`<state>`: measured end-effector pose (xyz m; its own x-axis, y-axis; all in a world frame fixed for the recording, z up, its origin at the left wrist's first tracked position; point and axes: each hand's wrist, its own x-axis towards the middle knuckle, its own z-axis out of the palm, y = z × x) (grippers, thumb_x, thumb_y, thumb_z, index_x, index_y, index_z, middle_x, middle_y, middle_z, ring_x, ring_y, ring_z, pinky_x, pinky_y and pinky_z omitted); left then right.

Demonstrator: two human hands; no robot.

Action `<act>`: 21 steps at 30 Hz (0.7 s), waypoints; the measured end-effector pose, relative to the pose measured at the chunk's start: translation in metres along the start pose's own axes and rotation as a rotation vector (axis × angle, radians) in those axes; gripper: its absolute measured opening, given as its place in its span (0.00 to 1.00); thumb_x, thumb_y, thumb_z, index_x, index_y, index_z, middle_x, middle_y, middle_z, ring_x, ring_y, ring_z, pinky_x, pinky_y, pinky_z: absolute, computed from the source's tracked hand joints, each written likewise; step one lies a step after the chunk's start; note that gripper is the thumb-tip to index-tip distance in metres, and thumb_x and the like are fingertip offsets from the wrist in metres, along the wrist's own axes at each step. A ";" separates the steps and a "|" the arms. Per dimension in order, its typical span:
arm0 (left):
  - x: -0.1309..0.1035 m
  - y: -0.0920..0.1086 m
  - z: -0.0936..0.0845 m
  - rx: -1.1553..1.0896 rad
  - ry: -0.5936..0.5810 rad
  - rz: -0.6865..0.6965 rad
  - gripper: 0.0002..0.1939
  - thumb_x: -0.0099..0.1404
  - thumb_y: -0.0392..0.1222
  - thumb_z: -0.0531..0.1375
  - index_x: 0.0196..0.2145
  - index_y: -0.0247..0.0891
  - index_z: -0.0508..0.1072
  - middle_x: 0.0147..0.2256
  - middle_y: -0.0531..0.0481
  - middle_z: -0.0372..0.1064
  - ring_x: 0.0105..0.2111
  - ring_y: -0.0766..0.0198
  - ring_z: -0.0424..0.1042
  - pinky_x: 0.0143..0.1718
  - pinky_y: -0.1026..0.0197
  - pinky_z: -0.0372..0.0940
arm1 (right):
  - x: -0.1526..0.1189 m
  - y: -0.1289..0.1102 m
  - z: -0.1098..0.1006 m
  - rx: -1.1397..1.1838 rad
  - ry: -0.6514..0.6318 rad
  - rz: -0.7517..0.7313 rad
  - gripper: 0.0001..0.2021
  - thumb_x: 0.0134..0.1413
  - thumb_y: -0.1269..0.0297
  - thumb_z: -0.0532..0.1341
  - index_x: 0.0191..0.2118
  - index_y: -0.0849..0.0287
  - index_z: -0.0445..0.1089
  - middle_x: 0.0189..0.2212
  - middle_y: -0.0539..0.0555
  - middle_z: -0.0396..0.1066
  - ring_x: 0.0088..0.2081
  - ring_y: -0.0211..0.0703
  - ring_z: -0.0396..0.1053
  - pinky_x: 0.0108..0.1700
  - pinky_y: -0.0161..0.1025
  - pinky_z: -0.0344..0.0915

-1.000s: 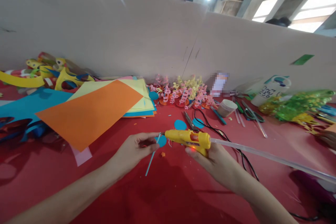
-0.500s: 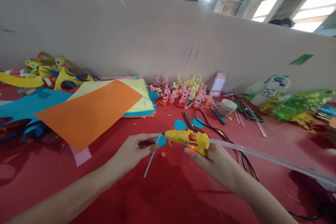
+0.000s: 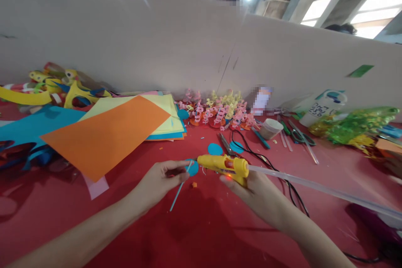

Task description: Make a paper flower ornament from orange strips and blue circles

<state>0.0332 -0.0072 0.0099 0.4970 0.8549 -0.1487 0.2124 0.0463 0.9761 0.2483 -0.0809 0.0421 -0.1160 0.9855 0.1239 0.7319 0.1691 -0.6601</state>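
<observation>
My left hand [image 3: 168, 178] pinches a thin light-blue strip [image 3: 178, 196] near its top, with the strip hanging down at a slant. Just behind the fingertips is a blue disc [image 3: 193, 168], partly hidden; whether the hand touches it I cannot tell. My right hand [image 3: 256, 192] is wrapped round a yellow glue gun [image 3: 222, 165] with a small red light lit. The gun's nozzle points left, close to the left fingertips and the strip. A long clear glue stick [image 3: 301, 182] runs out of its back to the right.
Blue discs [image 3: 215, 149] and scissors [image 3: 226, 142] lie beyond the gun, beside a black cable [image 3: 260, 157]. Orange foam sheet [image 3: 109, 136] tops a stack at left. Pink and yellow curled pieces [image 3: 220, 113] stand behind. A tape roll [image 3: 271, 128] and white container [image 3: 322, 109] are at right.
The lower end of the strip has swung slightly left. The glue gun has shifted very slightly left; both hands keep their holds. At the far right edge, an orange item has changed position.
</observation>
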 end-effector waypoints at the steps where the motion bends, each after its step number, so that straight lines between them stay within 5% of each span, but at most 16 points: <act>1: 0.000 0.000 0.000 0.002 0.000 -0.001 0.18 0.54 0.45 0.61 0.43 0.41 0.75 0.39 0.48 0.75 0.43 0.55 0.70 0.46 0.53 0.62 | 0.000 0.000 0.000 0.004 -0.003 -0.002 0.14 0.57 0.56 0.52 0.41 0.56 0.69 0.25 0.51 0.69 0.26 0.41 0.65 0.28 0.36 0.62; 21: 0.000 0.001 0.001 -0.091 0.001 -0.037 0.16 0.52 0.44 0.63 0.40 0.40 0.76 0.43 0.48 0.74 0.45 0.54 0.69 0.49 0.52 0.60 | -0.001 -0.002 -0.002 -0.023 -0.002 0.012 0.14 0.57 0.56 0.52 0.38 0.58 0.70 0.23 0.51 0.68 0.25 0.40 0.65 0.27 0.35 0.62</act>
<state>0.0339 -0.0078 0.0107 0.4890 0.8524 -0.1851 0.1533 0.1249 0.9803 0.2483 -0.0823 0.0453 -0.1083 0.9875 0.1144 0.7486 0.1567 -0.6442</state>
